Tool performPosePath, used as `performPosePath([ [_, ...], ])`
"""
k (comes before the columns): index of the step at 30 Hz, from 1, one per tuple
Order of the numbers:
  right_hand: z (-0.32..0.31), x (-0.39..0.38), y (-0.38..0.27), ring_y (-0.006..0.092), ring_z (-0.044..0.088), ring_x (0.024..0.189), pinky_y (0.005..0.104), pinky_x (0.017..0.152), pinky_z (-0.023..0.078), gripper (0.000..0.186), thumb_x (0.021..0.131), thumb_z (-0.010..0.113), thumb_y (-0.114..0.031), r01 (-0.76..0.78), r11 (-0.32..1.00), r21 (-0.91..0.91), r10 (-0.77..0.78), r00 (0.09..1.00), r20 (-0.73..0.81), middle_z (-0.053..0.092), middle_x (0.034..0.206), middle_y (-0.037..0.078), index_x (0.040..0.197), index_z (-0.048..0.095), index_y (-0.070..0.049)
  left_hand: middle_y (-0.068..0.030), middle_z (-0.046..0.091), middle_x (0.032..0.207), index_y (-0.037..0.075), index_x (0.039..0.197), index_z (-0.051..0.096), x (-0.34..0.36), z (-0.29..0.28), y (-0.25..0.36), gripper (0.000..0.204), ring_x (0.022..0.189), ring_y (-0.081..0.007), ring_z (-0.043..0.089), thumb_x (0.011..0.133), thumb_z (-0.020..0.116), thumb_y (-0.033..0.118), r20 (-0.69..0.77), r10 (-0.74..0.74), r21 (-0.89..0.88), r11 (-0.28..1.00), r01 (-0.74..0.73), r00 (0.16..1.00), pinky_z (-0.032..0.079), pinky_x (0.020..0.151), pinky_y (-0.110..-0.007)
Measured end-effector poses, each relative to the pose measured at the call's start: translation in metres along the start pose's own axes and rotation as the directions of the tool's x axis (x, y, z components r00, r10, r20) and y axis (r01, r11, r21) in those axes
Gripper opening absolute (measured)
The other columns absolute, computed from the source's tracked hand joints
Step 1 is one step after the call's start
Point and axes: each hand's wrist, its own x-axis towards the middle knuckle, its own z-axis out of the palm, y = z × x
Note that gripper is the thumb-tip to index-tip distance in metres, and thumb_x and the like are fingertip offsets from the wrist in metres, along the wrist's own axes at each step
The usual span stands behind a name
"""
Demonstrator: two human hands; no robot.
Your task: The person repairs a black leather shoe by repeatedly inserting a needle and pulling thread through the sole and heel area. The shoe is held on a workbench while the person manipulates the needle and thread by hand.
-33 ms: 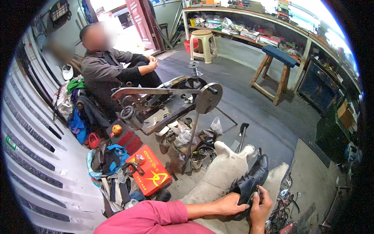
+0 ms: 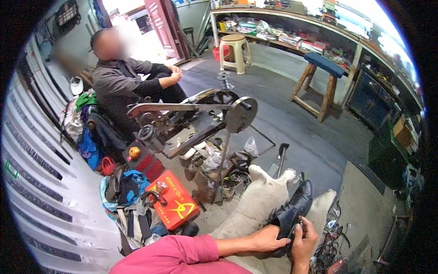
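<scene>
A black leather shoe [image 2: 299,199] lies across the pale, stained cloth [image 2: 251,208] over my lap, its toe pointing away from me. My left hand [image 2: 272,238] is closed on the near left part of the shoe, thumb pressed against the leather. Close beside it, my right hand [image 2: 305,238] is closed at the shoe's right side, thumb and forefinger pinched together. Something small and dark shows at those fingertips, too small to name. The near end of the shoe is partly hidden by both hands.
A hand-cranked sewing machine [image 2: 191,109] stands ahead, a seated person [image 2: 121,82] behind it. An orange-red box [image 2: 172,201] lies left. Beyond are a blue-topped wooden stool [image 2: 319,68], a cream plastic stool [image 2: 235,50] and a workbench [image 2: 292,17]. Tangled cords [image 2: 326,251] lie at right.
The whole view has shifted very slightly. Both hands keep their places on the shoe.
</scene>
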Motion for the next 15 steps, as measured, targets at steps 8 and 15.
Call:
performPosePath([
  [8,-0.002,0.003,0.001,0.0148,0.067,0.077,0.0285,0.069,0.054,0.027,0.094,0.061,-0.006,-0.084,0.987,0.137,0.086,0.996,-0.009,0.071,0.090,0.011,0.120,0.063,0.001,-0.0159,0.069,0.099,-0.001,0.118,0.062,-0.001,0.004,-0.002,0.037,0.089,-0.0228,0.066,0.091,0.064,0.024,-0.012,0.044,-0.230,0.972,-0.046,0.999,0.052,0.083,-0.036],
  [15,0.001,0.001,0.001,0.0177,0.064,0.067,0.0320,0.065,0.050,0.026,0.089,0.063,-0.007,-0.025,1.000,0.009,0.025,0.999,-0.031,0.069,0.082,0.012,0.113,0.067,0.001,-0.0137,0.067,0.090,-0.004,0.111,0.063,0.003,0.006,-0.021,0.040,0.079,-0.0203,0.062,0.089,0.067,0.030,-0.003,0.059,-0.149,0.987,-0.059,0.998,0.052,0.075,-0.037],
])
